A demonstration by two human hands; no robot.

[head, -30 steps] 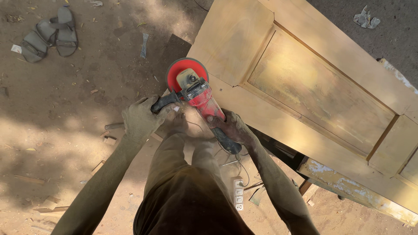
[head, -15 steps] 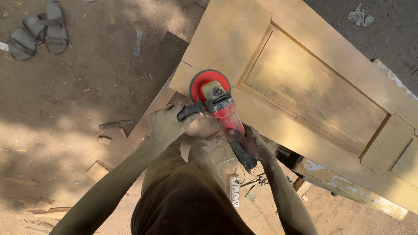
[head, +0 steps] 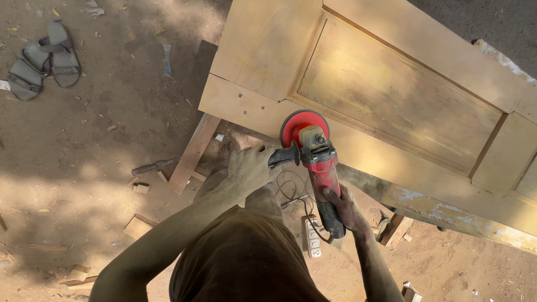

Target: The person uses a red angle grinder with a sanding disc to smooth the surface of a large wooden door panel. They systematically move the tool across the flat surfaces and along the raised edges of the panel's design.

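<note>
A red angle grinder [head: 314,159] with a round red disc rests on the near rail of a pale wooden panelled door [head: 391,95] lying flat. My left hand [head: 251,168] grips the black side handle of the grinder. My right hand [head: 341,210] is wrapped around the grinder's rear body, close to where its cord leaves. The disc sits on the door's lower edge, near the left corner joint. Both hands and forearms are coated in fine wood dust.
A white power strip [head: 311,239] lies on the dirt below the grinder, with cable loops beside it. A pair of grey sandals [head: 45,59] sits at top left. A wooden plank [head: 193,154], a hammer-like tool [head: 154,165] and offcut blocks [head: 139,226] litter the ground.
The grinder has travelled to the right along the door's near rail, with both hands still on it. The view has shifted with it.
</note>
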